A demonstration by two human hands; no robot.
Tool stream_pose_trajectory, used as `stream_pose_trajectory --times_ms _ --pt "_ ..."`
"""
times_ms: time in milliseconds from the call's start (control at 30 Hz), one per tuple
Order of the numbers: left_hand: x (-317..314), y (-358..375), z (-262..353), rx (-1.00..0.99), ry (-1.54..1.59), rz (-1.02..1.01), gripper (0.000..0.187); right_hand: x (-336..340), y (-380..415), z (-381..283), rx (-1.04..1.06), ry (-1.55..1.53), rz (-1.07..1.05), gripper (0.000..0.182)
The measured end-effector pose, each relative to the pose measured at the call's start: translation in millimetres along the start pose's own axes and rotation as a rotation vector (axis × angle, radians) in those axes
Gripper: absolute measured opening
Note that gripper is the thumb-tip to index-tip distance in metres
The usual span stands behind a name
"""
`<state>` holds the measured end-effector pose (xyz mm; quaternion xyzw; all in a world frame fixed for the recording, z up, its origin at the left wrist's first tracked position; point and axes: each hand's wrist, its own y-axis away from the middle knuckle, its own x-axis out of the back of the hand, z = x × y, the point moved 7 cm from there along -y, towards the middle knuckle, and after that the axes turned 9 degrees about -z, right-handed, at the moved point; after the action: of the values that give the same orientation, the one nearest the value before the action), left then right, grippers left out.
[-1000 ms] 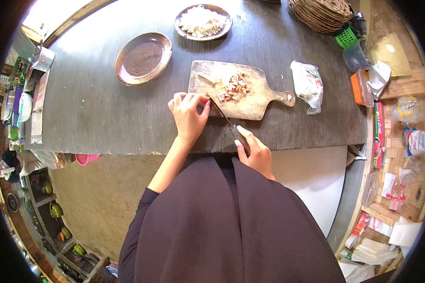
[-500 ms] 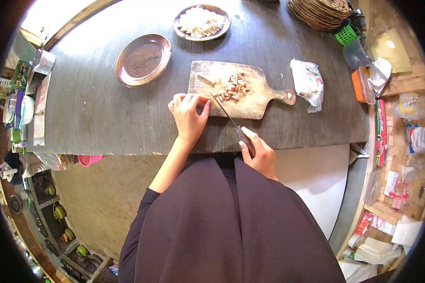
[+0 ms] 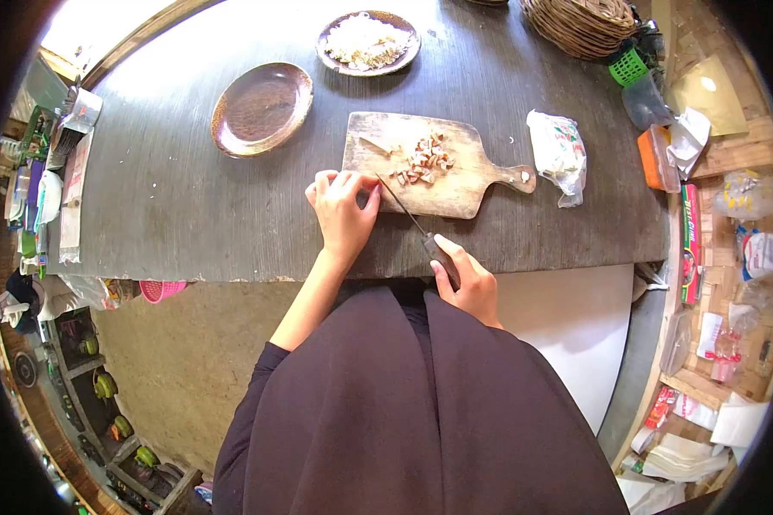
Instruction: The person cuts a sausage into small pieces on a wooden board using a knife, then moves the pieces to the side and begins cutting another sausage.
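My right hand (image 3: 468, 281) is wrapped round the dark handle of a knife (image 3: 410, 214), whose thin blade points up and left toward my other hand's fingertips. My left hand (image 3: 345, 210) is closed, its fingers pinched together at the lower left edge of a wooden cutting board (image 3: 463, 190); whatever it pinches is hidden. Chopped brown and white pieces (image 3: 428, 157) lie on the middle of the board. A thin light-brown sliver (image 3: 374, 145) is at the board's upper left.
An empty brown plate (image 3: 262, 110) lies left of the board, and a plate of pale shreds (image 3: 368, 43) behind it. Right of the handle is a white plastic packet (image 3: 559, 154). A wicker basket (image 3: 581, 24) and an orange container (image 3: 659, 158) stand along the right.
The knife and my right hand have shifted slightly left, bringing the blade tip closer to my left fingertips. My left hand has barely moved.
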<state>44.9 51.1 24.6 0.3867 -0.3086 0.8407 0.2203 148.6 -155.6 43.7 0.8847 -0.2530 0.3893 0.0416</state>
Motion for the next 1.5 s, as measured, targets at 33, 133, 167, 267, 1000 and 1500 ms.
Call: stream_pose_trajectory --times_ms 33,133,167,267,1000,1500 --pt "0 0 0 0.003 0.0 0.002 0.012 0 0 0 0.002 0.006 -0.001 0.044" --pt "1 0 -1 0.002 0.004 0.009 0.012 0 0 0 0.002 0.014 -0.003 0.044" --pt "1 1 -1 0.003 0.004 0.009 0.012 -1 0 1 0.0 0.014 -0.005 0.043" --pt "2 1 -1 0.005 0.008 0.009 0.013 0 -1 -1 0.009 0.021 -0.002 0.044" --pt "3 1 0 0.006 0.027 -0.005 0.012 3 -6 11 -0.003 -0.001 0.041 0.044" --pt "3 3 -1 -0.004 0.044 -0.006 0.013 -2 -4 1 -0.089 -0.066 -0.075 0.043"
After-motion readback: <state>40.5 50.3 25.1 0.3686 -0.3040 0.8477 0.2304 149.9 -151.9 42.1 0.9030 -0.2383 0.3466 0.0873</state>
